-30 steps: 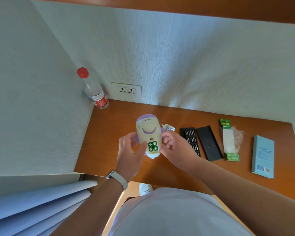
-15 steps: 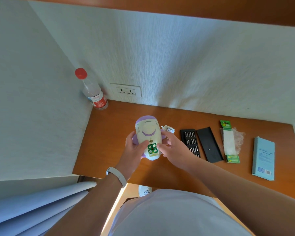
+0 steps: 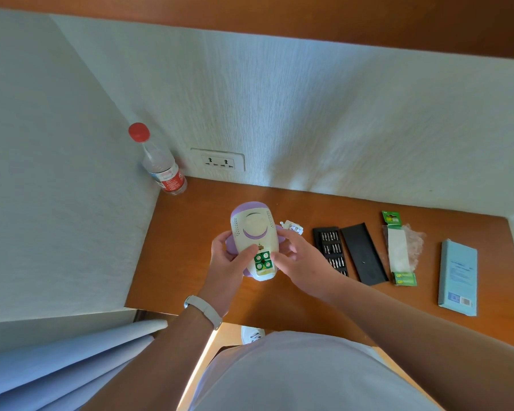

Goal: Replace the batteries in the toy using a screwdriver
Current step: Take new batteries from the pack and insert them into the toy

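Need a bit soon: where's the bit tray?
Head view: the bit tray lies on the desk, right of the toy and right hand, beside the black lid.

"GP" — on the battery pack (image 3: 399, 250)

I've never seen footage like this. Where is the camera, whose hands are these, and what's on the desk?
No machine here: a person wears one wide-angle camera on the head, looking down at their own hands. The left hand and right hand both hold a white and purple toy over the wooden desk. Its battery compartment is open, four green batteries showing. To the right lie a small white piece, a tray of screwdriver bits, a black lid, a battery pack and a pale blue box. A water bottle stands in the corner.
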`<state>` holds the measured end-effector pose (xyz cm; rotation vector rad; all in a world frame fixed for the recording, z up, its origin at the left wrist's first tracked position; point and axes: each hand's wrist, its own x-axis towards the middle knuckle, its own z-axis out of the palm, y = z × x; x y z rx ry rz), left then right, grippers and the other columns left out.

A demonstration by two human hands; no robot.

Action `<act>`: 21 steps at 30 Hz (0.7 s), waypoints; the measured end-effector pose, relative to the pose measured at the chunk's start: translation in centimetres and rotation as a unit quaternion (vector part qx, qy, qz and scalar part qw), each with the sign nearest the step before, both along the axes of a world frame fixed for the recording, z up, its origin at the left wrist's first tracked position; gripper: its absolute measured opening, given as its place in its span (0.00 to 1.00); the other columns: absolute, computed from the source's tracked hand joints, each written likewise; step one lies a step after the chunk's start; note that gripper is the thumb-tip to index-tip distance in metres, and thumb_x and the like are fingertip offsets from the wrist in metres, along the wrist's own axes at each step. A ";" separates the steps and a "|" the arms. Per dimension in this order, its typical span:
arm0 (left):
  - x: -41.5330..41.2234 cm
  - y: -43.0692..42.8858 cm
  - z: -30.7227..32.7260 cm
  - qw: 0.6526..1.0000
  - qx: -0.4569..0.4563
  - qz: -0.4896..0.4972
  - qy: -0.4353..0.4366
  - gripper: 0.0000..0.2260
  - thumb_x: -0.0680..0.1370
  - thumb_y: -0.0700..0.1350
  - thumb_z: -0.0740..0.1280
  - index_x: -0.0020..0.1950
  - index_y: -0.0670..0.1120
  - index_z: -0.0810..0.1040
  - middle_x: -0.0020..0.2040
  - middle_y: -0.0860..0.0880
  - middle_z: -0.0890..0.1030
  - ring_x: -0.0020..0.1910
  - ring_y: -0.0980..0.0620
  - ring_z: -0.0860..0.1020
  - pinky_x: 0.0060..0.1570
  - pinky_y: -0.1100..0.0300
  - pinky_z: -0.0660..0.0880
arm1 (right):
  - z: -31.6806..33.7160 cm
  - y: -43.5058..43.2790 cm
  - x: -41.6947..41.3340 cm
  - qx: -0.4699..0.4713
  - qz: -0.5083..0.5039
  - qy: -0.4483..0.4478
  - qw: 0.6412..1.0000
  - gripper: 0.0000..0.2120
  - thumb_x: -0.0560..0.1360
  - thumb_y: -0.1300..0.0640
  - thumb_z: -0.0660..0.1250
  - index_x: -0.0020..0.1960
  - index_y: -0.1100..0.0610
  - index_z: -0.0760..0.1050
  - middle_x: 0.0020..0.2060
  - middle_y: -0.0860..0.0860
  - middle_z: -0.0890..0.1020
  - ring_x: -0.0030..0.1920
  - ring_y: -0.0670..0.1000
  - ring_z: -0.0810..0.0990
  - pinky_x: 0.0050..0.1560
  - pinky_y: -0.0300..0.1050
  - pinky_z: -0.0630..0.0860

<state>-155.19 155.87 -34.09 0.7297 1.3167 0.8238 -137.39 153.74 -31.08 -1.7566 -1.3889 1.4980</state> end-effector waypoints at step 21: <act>-1.6 2.1 4.2 0.996 0.015 0.042 -0.076 0.29 0.68 0.46 0.76 0.66 0.52 0.67 0.60 0.48 0.81 0.58 0.45 0.83 0.45 0.47 0.83 | -2.5 6.2 4.4 0.112 0.108 -0.251 0.955 0.13 0.79 0.55 0.64 0.62 0.56 0.76 0.52 0.49 0.79 0.47 0.47 0.77 0.45 0.39 0.71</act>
